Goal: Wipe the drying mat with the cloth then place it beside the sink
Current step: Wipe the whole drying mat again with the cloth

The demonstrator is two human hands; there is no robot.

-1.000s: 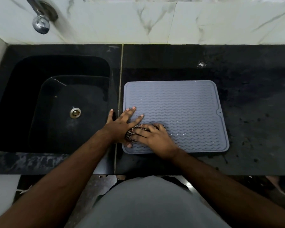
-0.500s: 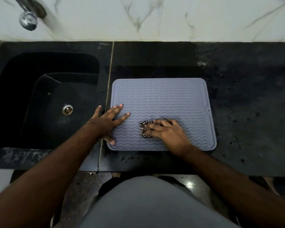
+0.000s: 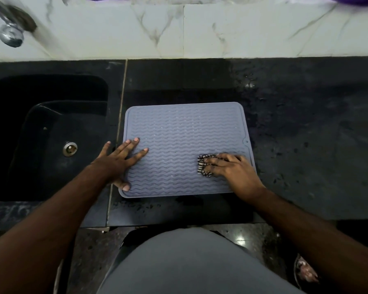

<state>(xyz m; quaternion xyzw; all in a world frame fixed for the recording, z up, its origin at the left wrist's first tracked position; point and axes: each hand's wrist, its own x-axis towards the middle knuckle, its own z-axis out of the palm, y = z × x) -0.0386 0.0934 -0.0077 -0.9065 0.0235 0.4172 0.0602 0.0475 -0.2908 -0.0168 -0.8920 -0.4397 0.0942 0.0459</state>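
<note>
Mid-wipe: right hand (image 3: 232, 168) presses bunched cloth (image 3: 203, 167) on mat (image 3: 183, 132) near its right edge; left hand (image 3: 119, 160) flat, fingers spread, steadies mat. Placing beside sink (image 3: 51, 132) not done yet.

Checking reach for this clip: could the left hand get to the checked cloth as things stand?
Probably yes: the left hand rests flat on the drying mat, with bare mat between it and the cloth under the right hand.

Tabletop (image 3: 306, 128): black stone, wet and speckled with droplets toward the right. Backsplash (image 3: 221, 30): white marble-pattern tiles along the far edge. Faucet (image 3: 10, 31): chrome, mounted at upper left, blurred. Drain (image 3: 70, 148): round metal fitting in the basin floor. Floor (image 3: 242, 236): dark polished stone, below the tabletop's near edge.
</note>
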